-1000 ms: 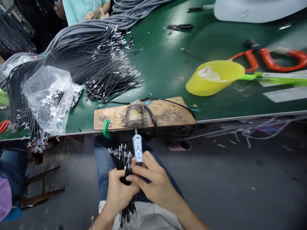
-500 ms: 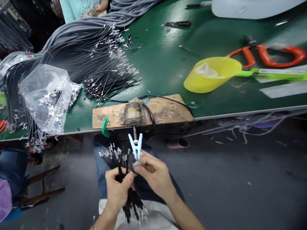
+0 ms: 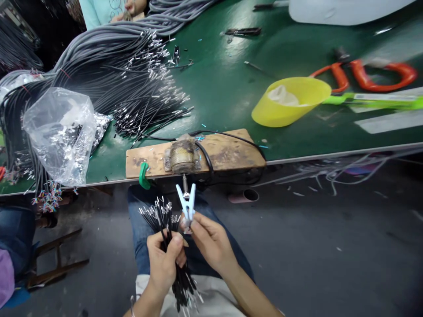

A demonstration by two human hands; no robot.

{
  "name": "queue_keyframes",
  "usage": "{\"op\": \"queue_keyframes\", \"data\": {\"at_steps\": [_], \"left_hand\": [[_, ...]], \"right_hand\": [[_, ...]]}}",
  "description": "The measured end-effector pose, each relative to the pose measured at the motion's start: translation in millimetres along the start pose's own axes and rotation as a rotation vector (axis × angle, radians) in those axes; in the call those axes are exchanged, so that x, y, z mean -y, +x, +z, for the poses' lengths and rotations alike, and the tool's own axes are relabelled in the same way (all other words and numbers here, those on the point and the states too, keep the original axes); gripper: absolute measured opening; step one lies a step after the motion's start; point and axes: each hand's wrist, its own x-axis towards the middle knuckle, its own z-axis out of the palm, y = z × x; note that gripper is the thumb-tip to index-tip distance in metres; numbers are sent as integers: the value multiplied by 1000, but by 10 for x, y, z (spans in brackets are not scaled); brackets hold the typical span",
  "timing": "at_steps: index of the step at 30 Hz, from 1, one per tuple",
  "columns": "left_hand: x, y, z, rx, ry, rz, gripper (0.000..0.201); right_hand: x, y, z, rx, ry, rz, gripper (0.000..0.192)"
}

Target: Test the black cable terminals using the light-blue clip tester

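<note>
My left hand (image 3: 165, 260) is closed around a bundle of short black wires (image 3: 159, 216) with bare metal tips, held over my lap and fanning up to the left. My right hand (image 3: 211, 242) pinches a pale blue clothes-peg clip (image 3: 187, 205) just right of the bundle, its two prongs spread upward. Both hands touch each other below the table edge. Straight above the clip, a wooden board (image 3: 231, 154) carries a rusty metal fixture (image 3: 181, 157) with a pin pointing toward me.
The green table (image 3: 224, 88) bears a large heap of grey and black cables (image 3: 125, 75), a clear plastic bag (image 3: 61, 132), a yellow scoop (image 3: 291, 102) and orange-handled tools (image 3: 363, 77). Another person (image 3: 109, 9) sits at the far side. A wooden stool (image 3: 56, 259) stands left.
My right hand turned the clip from side-on to prongs spread upward. The wire bundle shifted slightly left in my left hand and fanned out wider.
</note>
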Motion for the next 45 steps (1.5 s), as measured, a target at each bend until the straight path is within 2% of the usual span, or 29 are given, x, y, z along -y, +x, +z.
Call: {"op": "queue_keyframes", "data": {"at_steps": [5,8,10,13,15,16,17,19,23,26,29,32,37,41,45], "left_hand": [[-38,-4,-7,0,49,-17,47],[-28,-9,17,12,118,49,46],[-35,-16,42,-23,187,130,41],[-87,-39,67,-155,350,281,26],[-132,-62,54,-197,468,366,19],[-150,-71,36,-180,517,393,19],[-165,-76,12,-145,548,405,21],[-184,-70,-43,-58,554,401,21],[-216,-1,-106,29,512,430,14],[-255,50,-101,57,491,456,14],[-296,58,-101,51,486,484,11],[-320,37,-116,42,475,524,6],[-320,97,-111,-14,479,636,3],[-327,264,-110,38,505,673,7],[-351,318,-112,110,517,634,11]], "right_hand": [[93,27,-21,4,-72,-26,20],[153,24,49,-58,-29,-7,22],[155,4,100,-171,-147,-139,17],[116,-29,132,-351,-473,-484,18],[97,-30,114,-364,-591,-641,25],[96,-21,96,-326,-580,-654,25],[102,-8,76,-268,-512,-615,21],[127,30,34,-103,-221,-403,10],[176,127,-30,203,462,202,29],[190,227,-85,262,580,453,33],[222,365,-123,164,547,489,31],[288,510,-101,79,609,413,33],[359,632,18,45,700,327,31],[361,625,77,30,755,324,27],[290,606,61,41,808,370,31]]}}
